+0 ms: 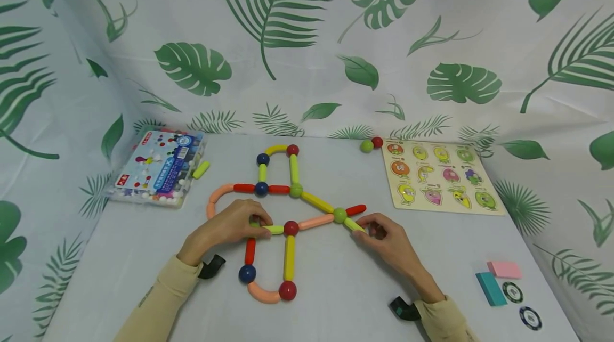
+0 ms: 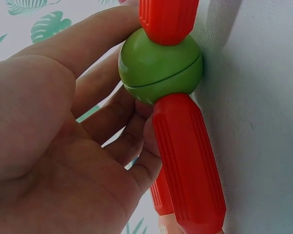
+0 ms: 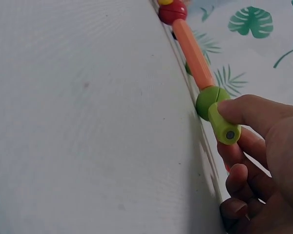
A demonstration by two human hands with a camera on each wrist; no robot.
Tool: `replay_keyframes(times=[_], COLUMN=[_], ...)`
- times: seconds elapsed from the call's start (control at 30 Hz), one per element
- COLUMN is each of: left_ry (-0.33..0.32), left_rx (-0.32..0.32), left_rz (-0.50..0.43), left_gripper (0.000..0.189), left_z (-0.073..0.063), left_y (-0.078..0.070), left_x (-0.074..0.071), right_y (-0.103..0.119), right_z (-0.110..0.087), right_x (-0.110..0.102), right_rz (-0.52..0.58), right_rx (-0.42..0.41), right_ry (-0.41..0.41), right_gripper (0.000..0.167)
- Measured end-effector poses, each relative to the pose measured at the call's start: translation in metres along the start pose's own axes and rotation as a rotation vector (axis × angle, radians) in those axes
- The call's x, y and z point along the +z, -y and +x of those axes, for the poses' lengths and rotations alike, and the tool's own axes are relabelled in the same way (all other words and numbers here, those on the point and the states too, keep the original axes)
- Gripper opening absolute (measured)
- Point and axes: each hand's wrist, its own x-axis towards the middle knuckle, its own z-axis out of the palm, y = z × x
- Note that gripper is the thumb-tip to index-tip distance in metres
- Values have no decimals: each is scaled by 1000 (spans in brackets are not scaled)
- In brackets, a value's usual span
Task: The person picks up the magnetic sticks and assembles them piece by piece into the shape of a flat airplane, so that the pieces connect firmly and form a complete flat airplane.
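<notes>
A flat figure of magnetic rods and balls lies on the table. My left hand (image 1: 235, 220) pinches a short light green rod (image 1: 275, 229) between a red ball (image 1: 291, 228) and a green ball (image 2: 161, 66), the latter mostly hidden by the hand in the head view. Red rods (image 2: 189, 163) meet that green ball on two sides. At the figure's right end, my right hand (image 1: 390, 243) pinches another light green rod (image 3: 223, 124) between thumb and fingers. Its far end touches a green ball (image 1: 339, 215), which also joins a yellow rod (image 1: 317, 202), an orange rod (image 1: 315, 222) and a red rod (image 1: 356, 209).
A clear box of magnetic pieces (image 1: 158, 166) stands at the back left, beside a loose light green rod (image 1: 201, 169). Behind the figure are a loose green ball (image 1: 366, 146), a red ball (image 1: 377, 142) and a fruit puzzle board (image 1: 443, 177). Blocks (image 1: 491, 288) and round chips (image 1: 530, 318) lie front right.
</notes>
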Motion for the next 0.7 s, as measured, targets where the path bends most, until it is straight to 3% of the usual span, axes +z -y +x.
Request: replay_keyframes(times=[0.37, 0.57, 0.7], left_ry=[4, 7, 11], left_rx=[-9, -6, 0], left_rz=[-8, -15, -17], left_gripper=[19, 19, 19], left_z=[0, 0, 0], left_y=[0, 0, 1], left_x=[-2, -3, -2], right_y=[2, -8, -13], right_z=[8, 25, 46], right_x=[-18, -41, -57], right_rz=[-5, 36, 75], right_rx=[44, 84, 119], right_ry=[24, -39, -91], right_gripper=[23, 27, 37])
